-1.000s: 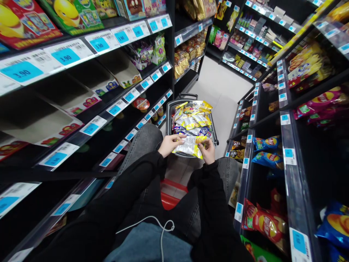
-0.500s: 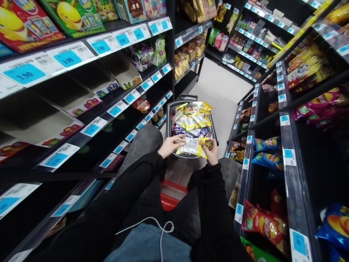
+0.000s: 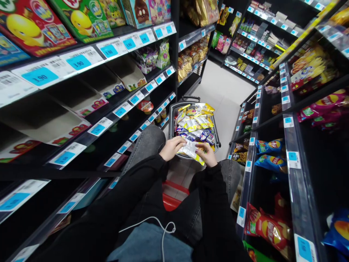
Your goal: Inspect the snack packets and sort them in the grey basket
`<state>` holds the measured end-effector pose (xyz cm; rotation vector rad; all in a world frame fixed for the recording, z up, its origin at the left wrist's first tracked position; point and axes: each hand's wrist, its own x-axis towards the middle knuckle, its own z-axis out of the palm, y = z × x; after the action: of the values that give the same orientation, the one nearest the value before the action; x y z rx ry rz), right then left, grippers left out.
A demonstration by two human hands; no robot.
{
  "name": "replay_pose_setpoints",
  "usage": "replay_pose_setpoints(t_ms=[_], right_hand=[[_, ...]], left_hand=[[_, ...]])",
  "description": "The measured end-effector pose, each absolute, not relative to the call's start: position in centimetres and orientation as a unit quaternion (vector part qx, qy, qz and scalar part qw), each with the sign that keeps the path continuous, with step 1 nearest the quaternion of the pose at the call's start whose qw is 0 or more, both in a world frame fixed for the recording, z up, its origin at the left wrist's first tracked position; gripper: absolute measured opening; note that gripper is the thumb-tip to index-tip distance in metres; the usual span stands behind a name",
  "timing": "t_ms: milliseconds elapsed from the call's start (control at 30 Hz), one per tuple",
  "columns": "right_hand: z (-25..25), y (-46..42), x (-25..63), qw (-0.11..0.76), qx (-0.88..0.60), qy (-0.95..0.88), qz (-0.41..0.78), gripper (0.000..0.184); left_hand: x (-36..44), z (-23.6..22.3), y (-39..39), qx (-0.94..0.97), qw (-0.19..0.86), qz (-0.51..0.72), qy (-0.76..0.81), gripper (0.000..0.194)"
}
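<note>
Between my hands is a yellow and white snack bag (image 3: 190, 148), held over the near end of a dark shopping basket (image 3: 171, 120). My left hand (image 3: 172, 147) is closed on the bag's left end. My right hand (image 3: 207, 154) grips its right side, fingers lying over the top face. Inside the basket, yellow and white snack bags (image 3: 196, 122) are heaped toward the far end. Blue and purple snack bags (image 3: 194, 135) lie nearer to me, just beyond the held bag.
Shelves with price tags (image 3: 78, 62) rise on the left, with boxed snacks (image 3: 81, 20) on top. Chip bags (image 3: 268, 225) fill parts of the right shelves. A red stool (image 3: 171, 202) is under me, between my knees. Tiled floor (image 3: 222, 85) runs beyond the basket.
The held bag has tilted, its right end now lower and toward me. My right hand's fingers have moved inward over the bag. The view has shifted slightly.
</note>
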<state>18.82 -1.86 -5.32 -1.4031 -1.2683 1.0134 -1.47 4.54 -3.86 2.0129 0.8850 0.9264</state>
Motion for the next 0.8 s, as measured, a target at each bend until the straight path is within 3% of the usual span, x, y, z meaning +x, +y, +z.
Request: replay_pose_setpoints(t_ms=[367,533,667,800], right_hand=[[-5.0,-2.1,18.7,0.504,-0.553,-0.505,0.431,0.014],[-4.9,-2.2,18.6,0.504,-0.555,-0.514,0.416,0.013],[-5.1,-2.3,18.9,0.518,-0.56,-0.497,0.414,0.013],[-4.9,-2.4,19.5,0.523,-0.562,-0.493,0.411,0.013]], left_hand=[[-2.3,-2.5,3.8,0.829,0.263,0.374,0.322,0.022],[-2.6,-1.9,3.9,0.861,0.263,0.321,0.295,0.021],[-2.3,-1.7,3.2,0.768,0.393,0.367,0.348,0.021],[-1.7,-2.1,2.3,0.567,0.667,0.35,0.332,0.058]])
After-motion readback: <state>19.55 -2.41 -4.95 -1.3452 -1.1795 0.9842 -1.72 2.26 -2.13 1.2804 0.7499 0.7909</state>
